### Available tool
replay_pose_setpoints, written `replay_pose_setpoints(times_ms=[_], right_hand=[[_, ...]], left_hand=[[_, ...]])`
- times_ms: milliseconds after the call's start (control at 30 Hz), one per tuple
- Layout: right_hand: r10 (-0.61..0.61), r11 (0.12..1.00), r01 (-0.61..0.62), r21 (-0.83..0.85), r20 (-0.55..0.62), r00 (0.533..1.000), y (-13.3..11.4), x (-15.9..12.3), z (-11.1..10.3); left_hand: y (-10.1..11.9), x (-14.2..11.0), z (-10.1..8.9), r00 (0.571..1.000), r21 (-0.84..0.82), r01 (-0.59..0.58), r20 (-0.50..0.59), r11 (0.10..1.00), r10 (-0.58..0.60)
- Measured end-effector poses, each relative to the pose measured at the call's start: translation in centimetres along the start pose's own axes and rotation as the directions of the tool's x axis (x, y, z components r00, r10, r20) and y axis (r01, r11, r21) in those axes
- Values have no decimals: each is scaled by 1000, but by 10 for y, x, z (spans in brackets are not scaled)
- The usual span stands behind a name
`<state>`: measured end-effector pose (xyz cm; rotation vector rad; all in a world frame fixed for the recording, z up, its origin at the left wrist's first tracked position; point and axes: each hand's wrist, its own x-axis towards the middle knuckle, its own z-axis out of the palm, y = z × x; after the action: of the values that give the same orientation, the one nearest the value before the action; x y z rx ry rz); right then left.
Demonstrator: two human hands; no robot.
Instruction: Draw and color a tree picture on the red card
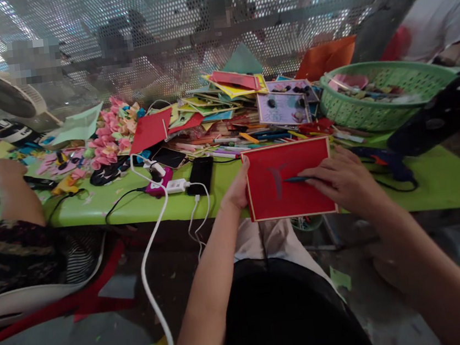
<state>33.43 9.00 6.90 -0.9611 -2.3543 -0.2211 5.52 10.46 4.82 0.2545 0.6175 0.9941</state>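
My left hand (239, 188) grips the left edge of a red rectangular board (267, 204) with a pale thin border. The board is tilted toward me at the table's front edge, above my lap. A dark curved mark with a short crossing stroke (277, 182) shows on its red face. In my right hand (334, 177) is a slim dark blue-grey pencil or pen (295, 179), its tip touching or very near the mark; I cannot tell which. The fingers of the right hand are closed around it, over the board's right side.
A black phone (200, 176) and a purple power adapter (159, 181) with white cables lie left of the board. Behind are pencils, stacked cards (221, 93) and a green basket (402, 78). A glue gun (387, 163) lies at right. Another person's hands (3, 173) work at left.
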Motion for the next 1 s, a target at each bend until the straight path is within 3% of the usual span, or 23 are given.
replay_pose_setpoints(times_ms=[200,367,633,833,1000], right_hand=[[23,1000,-23,3,-7,1000,-6,12,-6],[-20,999,18,26,46,999,-6,5,-9],[-3,1000,3,15,4,1000,-6,10,-8],[-48,997,42,70,83,995,-6,-3,-9],[-22,999,20,40,42,999,-6,0,-10]], left_hand=[[-1,2,-4,999,11,-18,33,1000,18],[-1,5,-9,997,-11,9,73,1000,-8],[0,2,-4,999,-8,-1,44,1000,1],[0,0,0,1000,-28,11,5,1000,-11],[1,-1,0,999,-27,6,35,1000,-5]])
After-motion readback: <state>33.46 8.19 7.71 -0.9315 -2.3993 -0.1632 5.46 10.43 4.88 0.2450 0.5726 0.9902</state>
